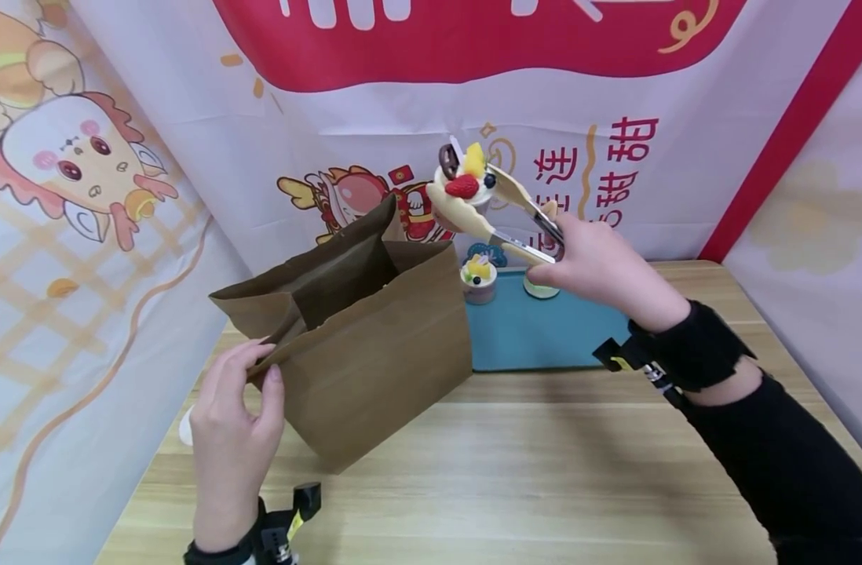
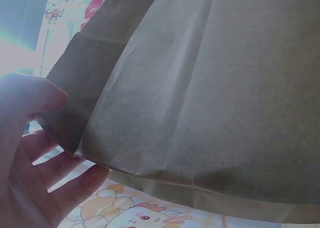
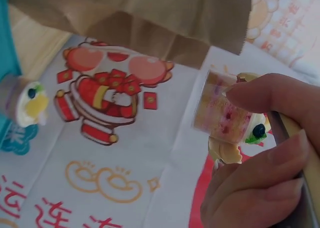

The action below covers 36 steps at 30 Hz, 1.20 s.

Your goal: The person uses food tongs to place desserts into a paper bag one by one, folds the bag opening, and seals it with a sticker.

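Observation:
A brown paper bag (image 1: 381,361) stands open-topped and tilted on the table. My left hand (image 1: 235,416) pinches the near left corner of its rim, with the thumb outside, as the left wrist view also shows. In my right hand (image 1: 597,255) is a pair of tongs (image 1: 468,218) with pale, broad tips. Between those tips sits a dessert cup (image 1: 465,187), raised above the table beyond the bag's right rim. Strawberry, yellow fruit, a blueberry and a dark ring top it. Its clear side (image 3: 222,110) with pink-and-cream layers shows in the right wrist view.
Behind the bag's right side lies a teal mat (image 1: 544,333). On it stand another dessert cup (image 1: 479,282) and a small round pale-green item (image 1: 541,289). A printed cloth backdrop (image 1: 374,110) rises behind the wooden table (image 1: 487,471).

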{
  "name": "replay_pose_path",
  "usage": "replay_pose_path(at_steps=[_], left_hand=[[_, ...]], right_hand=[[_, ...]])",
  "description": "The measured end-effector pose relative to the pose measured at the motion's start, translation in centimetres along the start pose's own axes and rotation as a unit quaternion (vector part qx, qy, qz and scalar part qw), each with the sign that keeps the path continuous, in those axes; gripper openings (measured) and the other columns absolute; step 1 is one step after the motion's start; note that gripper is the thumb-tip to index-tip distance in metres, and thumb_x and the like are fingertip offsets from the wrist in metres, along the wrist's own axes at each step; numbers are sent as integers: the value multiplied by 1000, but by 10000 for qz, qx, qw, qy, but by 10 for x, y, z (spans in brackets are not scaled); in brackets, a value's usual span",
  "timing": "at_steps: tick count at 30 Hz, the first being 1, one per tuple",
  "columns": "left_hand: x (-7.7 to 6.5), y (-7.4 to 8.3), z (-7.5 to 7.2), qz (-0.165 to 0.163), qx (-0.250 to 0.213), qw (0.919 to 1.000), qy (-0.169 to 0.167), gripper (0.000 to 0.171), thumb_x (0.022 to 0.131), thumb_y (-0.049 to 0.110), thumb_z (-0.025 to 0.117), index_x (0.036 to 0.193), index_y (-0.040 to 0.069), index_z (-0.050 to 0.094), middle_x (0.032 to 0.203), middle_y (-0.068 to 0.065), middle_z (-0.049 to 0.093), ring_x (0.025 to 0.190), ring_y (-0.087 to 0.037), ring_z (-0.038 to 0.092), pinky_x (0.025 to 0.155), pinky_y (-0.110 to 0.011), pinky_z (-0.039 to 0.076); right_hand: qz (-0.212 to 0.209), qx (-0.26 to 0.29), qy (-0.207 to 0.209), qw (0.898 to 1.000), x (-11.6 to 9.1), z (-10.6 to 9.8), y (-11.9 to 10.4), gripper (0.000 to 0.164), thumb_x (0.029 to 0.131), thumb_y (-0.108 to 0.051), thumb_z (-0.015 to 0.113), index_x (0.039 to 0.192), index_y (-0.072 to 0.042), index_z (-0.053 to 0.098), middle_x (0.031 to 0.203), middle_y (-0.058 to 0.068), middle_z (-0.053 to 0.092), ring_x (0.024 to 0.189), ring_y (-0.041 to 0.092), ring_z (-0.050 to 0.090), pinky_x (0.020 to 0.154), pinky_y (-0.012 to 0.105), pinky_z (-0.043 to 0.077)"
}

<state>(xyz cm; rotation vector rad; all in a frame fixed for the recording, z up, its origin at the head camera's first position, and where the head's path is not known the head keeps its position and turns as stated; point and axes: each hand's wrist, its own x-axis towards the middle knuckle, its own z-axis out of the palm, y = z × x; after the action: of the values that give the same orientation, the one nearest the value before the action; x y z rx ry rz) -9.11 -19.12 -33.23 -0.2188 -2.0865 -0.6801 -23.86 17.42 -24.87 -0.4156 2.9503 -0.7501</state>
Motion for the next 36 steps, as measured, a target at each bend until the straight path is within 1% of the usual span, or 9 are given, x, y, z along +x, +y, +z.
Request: replay_pose_path(at_steps=[2, 7, 15, 18, 21, 23, 27, 30, 36], left_hand=[[0, 0, 0, -12, -13, 10000, 4, 24, 85, -4, 61, 109, -6, 66, 112, -22, 68, 102, -35, 61, 99, -5, 38], [-1, 1, -1, -61, 16, 10000, -28, 25, 85, -5, 61, 109, -6, 66, 112, -22, 67, 103, -35, 61, 99, -5, 37], [-1, 2, -1, -81, 3, 10000, -11, 24, 85, -5, 61, 109, -6, 66, 112, -22, 68, 102, -35, 61, 98, -4, 37], [0, 2, 0, -49, -26, 10000, 24, 25, 85, -6, 62, 109, -6, 66, 112, -22, 68, 102, -35, 62, 97, -4, 37], [0, 2, -1, -50, -38, 10000, 30, 25, 85, -5, 61, 109, -6, 66, 112, -22, 68, 102, -35, 62, 97, -4, 37], [1, 3, -1, -51, -19, 10000, 9, 24, 85, -4, 61, 109, -6, 66, 112, -22, 68, 101, -34, 62, 96, -4, 37], [1, 4, -2, -51, 4, 10000, -25, 24, 86, -4, 60, 109, -7, 65, 112, -22, 67, 100, -34, 61, 95, -4, 37], [1, 5, -3, -41, -10, 10000, -17, 24, 86, -4, 60, 109, -7, 65, 112, -22, 67, 100, -35, 61, 95, -4, 37], [2, 8, -4, -35, -30, 10000, 4, 23, 86, -3, 59, 108, -8, 65, 111, -22, 67, 101, -35, 61, 97, -4, 37]], right_hand=[[-35, 112, -33, 9999, -1, -1, -6, 60, 82, -34, 70, 129, -4, 46, 82, 13, 59, 64, 23, 52, 52, 31, 40], [-149, 205, -47, 9997, -2, -1, -20, 48, 83, -31, 70, 116, -4, 49, 78, 11, 56, 60, 22, 51, 51, 30, 40], [-377, 226, -28, 9990, -5, 0, -40, 40, 82, -29, 71, 109, -7, 50, 76, 11, 55, 59, 22, 50, 51, 30, 41], [-457, 185, -45, 9988, -6, 2, -46, 42, 81, -30, 73, 109, -7, 51, 76, 10, 55, 61, 22, 50, 52, 30, 40], [-707, 104, -46, 9974, -8, 5, -53, 48, 80, -34, 75, 113, -7, 53, 78, 9, 58, 65, 21, 52, 55, 30, 40], [-830, 39, -70, 9965, -9, 6, -57, 50, 79, -36, 76, 112, -6, 53, 79, 8, 59, 67, 21, 52, 56, 30, 39], [-953, -27, -241, 9952, -10, 10, -66, 43, 78, -32, 74, 104, -7, 51, 75, 6, 55, 64, 20, 50, 56, 29, 38], [-943, -32, -412, 9947, -11, 13, -73, 43, 79, -30, 73, 108, -6, 50, 78, 6, 54, 66, 20, 51, 57, 28, 38], [-976, -132, -642, 9931, -10, 19, -80, 52, 82, -33, 74, 119, -6, 49, 88, 6, 61, 71, 19, 56, 59, 28, 44]])
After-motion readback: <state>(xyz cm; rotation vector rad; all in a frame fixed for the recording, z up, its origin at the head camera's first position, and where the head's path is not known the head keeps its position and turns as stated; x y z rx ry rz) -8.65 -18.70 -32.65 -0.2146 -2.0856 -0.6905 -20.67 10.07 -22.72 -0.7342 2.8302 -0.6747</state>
